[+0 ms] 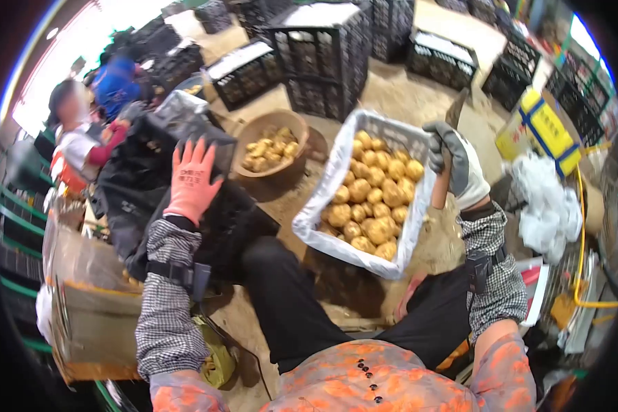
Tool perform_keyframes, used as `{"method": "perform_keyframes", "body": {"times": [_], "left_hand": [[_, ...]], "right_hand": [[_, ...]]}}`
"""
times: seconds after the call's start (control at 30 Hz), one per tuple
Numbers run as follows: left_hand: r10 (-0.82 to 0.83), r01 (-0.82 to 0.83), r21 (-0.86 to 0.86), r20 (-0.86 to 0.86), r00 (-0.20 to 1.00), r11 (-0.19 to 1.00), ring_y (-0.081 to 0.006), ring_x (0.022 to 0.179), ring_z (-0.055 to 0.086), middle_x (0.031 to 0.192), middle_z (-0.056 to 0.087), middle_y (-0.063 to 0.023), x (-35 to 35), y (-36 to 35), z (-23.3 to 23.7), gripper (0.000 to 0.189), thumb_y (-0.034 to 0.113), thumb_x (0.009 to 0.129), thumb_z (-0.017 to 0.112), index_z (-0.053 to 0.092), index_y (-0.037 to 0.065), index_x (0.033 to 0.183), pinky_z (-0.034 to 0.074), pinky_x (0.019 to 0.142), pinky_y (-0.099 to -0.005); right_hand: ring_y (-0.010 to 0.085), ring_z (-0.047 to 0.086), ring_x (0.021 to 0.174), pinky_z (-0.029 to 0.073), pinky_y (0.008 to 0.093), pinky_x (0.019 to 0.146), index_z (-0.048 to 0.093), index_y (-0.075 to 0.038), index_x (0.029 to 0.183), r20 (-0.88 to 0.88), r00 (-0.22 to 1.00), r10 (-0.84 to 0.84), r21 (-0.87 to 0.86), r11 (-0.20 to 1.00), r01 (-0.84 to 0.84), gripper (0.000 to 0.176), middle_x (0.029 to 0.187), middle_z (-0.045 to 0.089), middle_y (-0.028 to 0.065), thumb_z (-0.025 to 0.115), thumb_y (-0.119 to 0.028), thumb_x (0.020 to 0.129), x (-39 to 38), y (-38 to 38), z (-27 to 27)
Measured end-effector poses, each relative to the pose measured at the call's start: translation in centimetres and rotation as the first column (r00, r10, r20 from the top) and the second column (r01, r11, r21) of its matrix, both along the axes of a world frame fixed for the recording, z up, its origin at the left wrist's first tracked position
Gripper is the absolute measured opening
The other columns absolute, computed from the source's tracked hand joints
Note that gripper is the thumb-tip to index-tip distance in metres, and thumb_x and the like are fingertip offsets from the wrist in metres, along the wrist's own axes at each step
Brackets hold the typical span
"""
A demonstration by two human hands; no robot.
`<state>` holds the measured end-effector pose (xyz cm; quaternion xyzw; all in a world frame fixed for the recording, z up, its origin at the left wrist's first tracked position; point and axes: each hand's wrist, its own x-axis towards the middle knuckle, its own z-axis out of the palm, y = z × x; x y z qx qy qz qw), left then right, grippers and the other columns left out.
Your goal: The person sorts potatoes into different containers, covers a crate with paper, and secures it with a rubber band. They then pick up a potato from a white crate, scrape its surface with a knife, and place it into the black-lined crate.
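My left hand (193, 180), in a pink glove with grey fingertips, is open with its fingers spread. It rests on or just over a heap of black cloth or sheeting (134, 165); contact cannot be made out for sure. My right hand (459, 163), in a grey and white glove, is closed around a long brown knife-like tool (455, 110), held upright with its lower end below my fist. Beside that hand stands a crate with a pale plastic liner (309, 230), holding many potatoes (374, 196). Left of the crate, a brown basin (250, 170) contains smaller potatoes (271, 147).
Black crates (316, 69) are stacked ahead, some topped with white. A person (82, 141) and a blue-clad person (115, 86) sit at the left. A yellow and blue box (539, 130) and clear plastic bags (546, 206) are at the right. A cardboard box (93, 323) stands left.
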<state>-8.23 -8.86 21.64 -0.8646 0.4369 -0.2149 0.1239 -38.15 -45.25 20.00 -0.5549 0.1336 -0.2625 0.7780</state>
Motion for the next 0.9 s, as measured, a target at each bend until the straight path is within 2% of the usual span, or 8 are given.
{"method": "perform_keyframes", "body": {"times": [0.07, 0.17, 0.33, 0.47, 0.67, 0.73, 0.8, 0.9], "left_hand": [[0.187, -0.194, 0.11, 0.073, 0.98, 0.975, -0.0343, 0.131, 0.037, 0.137, 0.045, -0.016, 0.0, -2.8, -1.2, 0.062, 0.034, 0.075, 0.072, 0.051, 0.008, 0.128, 0.021, 0.112, -0.0508], [-0.027, 0.029, 0.026, -0.069, 0.997, 0.999, -0.0344, 0.125, 0.043, 0.128, 0.052, -0.0168, -0.8, -5.5, -3.0, 0.051, 0.027, 0.073, 0.071, 0.058, 0.008, 0.117, 0.025, 0.109, -0.0516], [-0.363, 0.463, -0.107, -0.779, 0.511, 0.88, -0.0339, 0.112, 0.055, 0.118, 0.06, -0.015, -9.9, -16.3, -12.0, 0.051, 0.024, 0.074, 0.073, 0.059, 0.005, 0.12, 0.043, 0.098, -0.041], [-0.225, 0.187, -0.173, -0.926, 0.305, 0.967, -0.0346, 0.123, 0.047, 0.144, 0.039, -0.0187, -13.9, -26.4, -23.7, 0.07, 0.032, 0.08, 0.068, 0.04, 0.005, 0.139, 0.039, 0.102, -0.04], [-0.085, 0.18, 0.032, -0.789, 0.608, 0.983, -0.0347, 0.109, 0.052, 0.124, 0.049, -0.0153, -16.5, -35.0, -29.6, 0.073, 0.03, 0.07, 0.076, 0.045, 0.016, 0.135, 0.044, 0.094, -0.0403], [-0.282, 0.129, -0.251, -0.875, 0.394, 0.959, -0.0283, 0.109, 0.056, 0.122, 0.053, -0.0146, -14.4, -34.2, -30.5, 0.068, 0.032, 0.07, 0.077, 0.048, 0.009, 0.128, 0.049, 0.087, -0.0387], [-0.205, -0.387, -0.044, -0.899, -0.387, 0.921, -0.0212, 0.102, 0.061, 0.121, 0.054, -0.0118, -13.3, -32.0, -28.1, 0.061, 0.036, 0.079, 0.073, 0.048, 0.006, 0.127, 0.054, 0.074, -0.0327], [-0.422, -0.544, -0.067, -0.711, -0.562, 0.837, -0.0163, 0.1, 0.061, 0.114, 0.058, -0.007, -14.7, -27.9, -19.5, 0.049, 0.046, 0.097, 0.048, 0.045, 0.009, 0.129, 0.054, 0.071, -0.0289]], "right_hand": [[0.0066, 0.045, 0.062, 0.039, 0.0213, 0.054, 0.055, 0.002, 0.113, -0.018, 1.0, -0.014, 0.067, 0.998, 0.015, 0.034, 0.078, 0.049, -0.0011, 0.05, -0.029, 0.098, -1.6, -1.9, -2.0], [0.0048, 0.04, 0.06, 0.036, 0.0209, 0.053, 0.052, -0.001, 0.119, -0.042, 0.978, -0.202, 0.136, 0.969, 0.206, 0.033, 0.081, 0.046, -0.0028, 0.045, -0.027, 0.1, -3.7, -3.6, -5.0], [0.006, 0.044, 0.057, 0.038, 0.0216, 0.052, 0.052, 0.002, 0.118, 0.013, 0.98, -0.198, 0.13, 0.972, 0.195, 0.042, 0.078, 0.048, -0.0006, 0.041, -0.034, 0.101, -4.6, -3.8, -3.9], [0.005, 0.043, 0.051, 0.036, 0.0211, 0.046, 0.052, 0.002, 0.119, 0.039, 0.96, -0.278, 0.163, 0.949, 0.268, 0.042, 0.075, 0.049, -0.0012, 0.04, -0.034, 0.102, -5.1, -4.9, -4.3], [0.0048, 0.043, 0.053, 0.036, 0.02, 0.045, 0.053, 0.003, 0.117, -0.04, 0.942, -0.332, 0.186, 0.924, 0.333, 0.042, 0.075, 0.049, -0.0007, 0.04, -0.034, 0.102, -5.1, -6.0, -4.8], [0.0022, 0.035, 0.049, 0.031, 0.0176, 0.044, 0.053, 0.001, 0.116, -0.156, 0.902, -0.402, 0.1, 0.902, 0.419, 0.038, 0.071, 0.043, -0.0036, 0.039, -0.032, 0.103, -4.0, -5.7, -4.9], [0.0027, 0.038, 0.052, 0.032, 0.0185, 0.045, 0.053, 0.0, 0.115, -0.243, 0.898, -0.367, 0.074, 0.916, 0.394, 0.041, 0.073, 0.047, -0.0025, 0.04, -0.036, 0.102, -3.8, -5.6, -5.0], [0.0064, 0.047, 0.058, 0.04, 0.0209, 0.051, 0.053, 0.001, 0.114, -0.37, 0.907, -0.203, 0.061, 0.969, 0.241, 0.04, 0.081, 0.054, 0.0017, 0.044, -0.035, 0.098, -3.7, -4.5, -6.3]]}}
